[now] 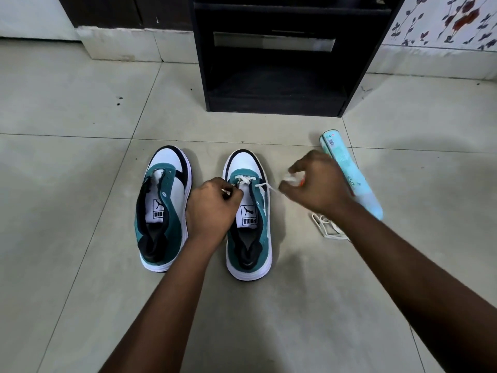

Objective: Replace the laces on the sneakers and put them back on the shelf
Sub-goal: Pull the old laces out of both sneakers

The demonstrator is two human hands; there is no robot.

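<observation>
Two teal, white and black sneakers stand side by side on the tiled floor, toes pointing away from me. The left sneaker (161, 208) has no lace in its eyelets. The right sneaker (248, 216) has a white lace (246, 181) threaded through its front eyelets. My left hand (212, 208) pinches one end of that lace beside the tongue. My right hand (314, 184) holds the other end, drawn out to the right of the shoe, with lace bunched in its fingers. Another white lace (326, 227) lies loose on the floor under my right wrist.
A black shelf unit (274, 63) stands on the floor straight ahead, its lower compartment open. A pale blue spray can (352, 181) lies on the floor right of my right hand. A floral wall is at the far right.
</observation>
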